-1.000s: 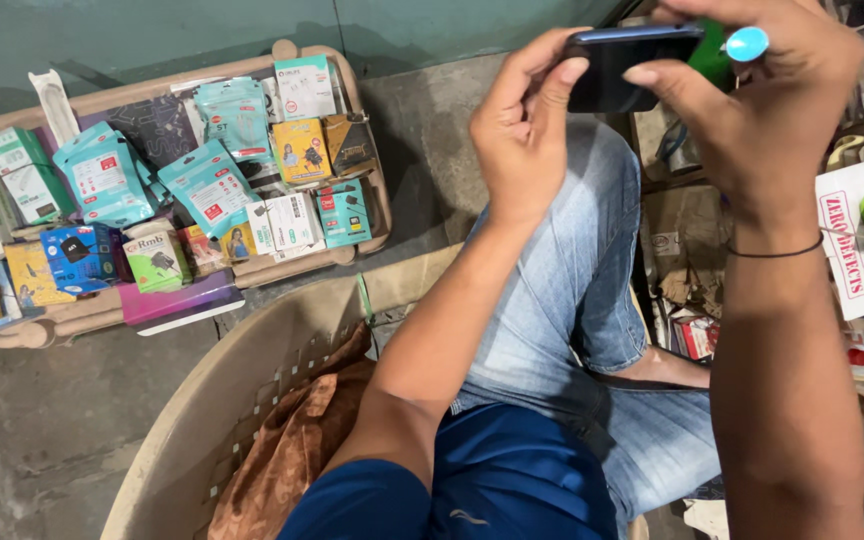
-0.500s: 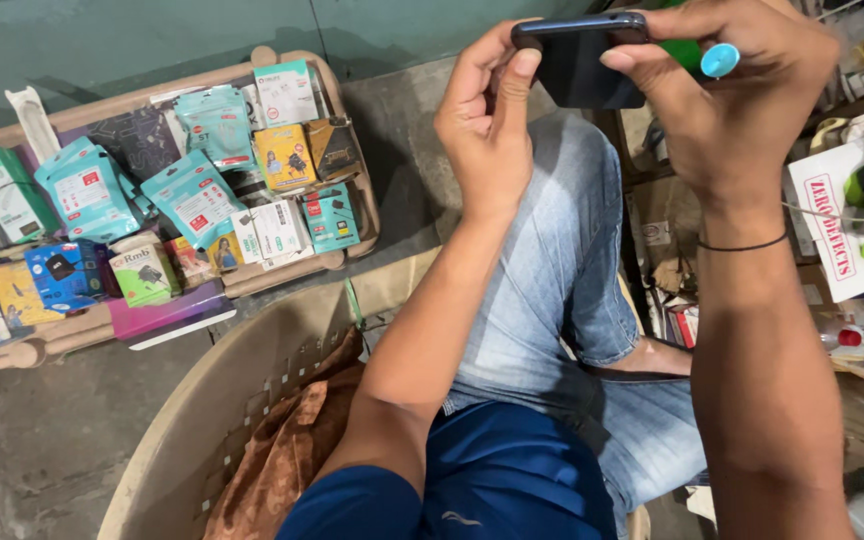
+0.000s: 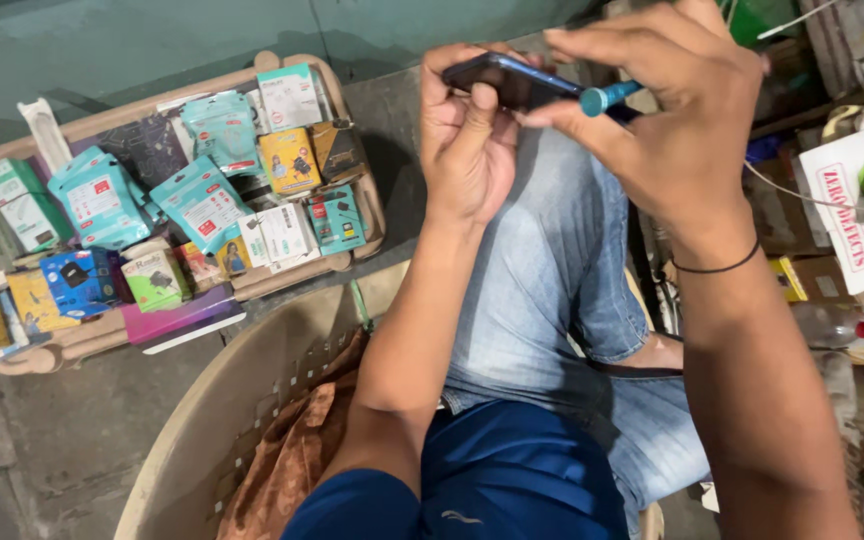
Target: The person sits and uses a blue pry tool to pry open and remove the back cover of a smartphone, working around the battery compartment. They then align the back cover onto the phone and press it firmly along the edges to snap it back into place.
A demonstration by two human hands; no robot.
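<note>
Left hand (image 3: 467,150) fingers grip a dark phone (image 3: 507,80) by its edge, thumb on the back, held above the jeans-clad knee. Right hand (image 3: 677,110) fingers pinch a teal-tipped screwdriver (image 3: 607,97), tip against the phone. Both forearms raised, wrists bent inward. Tray (image 3: 352,170) of small boxes lies left on the floor.

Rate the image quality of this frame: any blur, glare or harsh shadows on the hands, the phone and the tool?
Head view: even, soft daylight without harsh shadows; the left hand holding the dark phone is fairly sharp; slight motion softness on the right hand and teal-handled tool; faint sheen on the phone's edge; boxes in the tray readable; right edge cluttered, softer.
</note>
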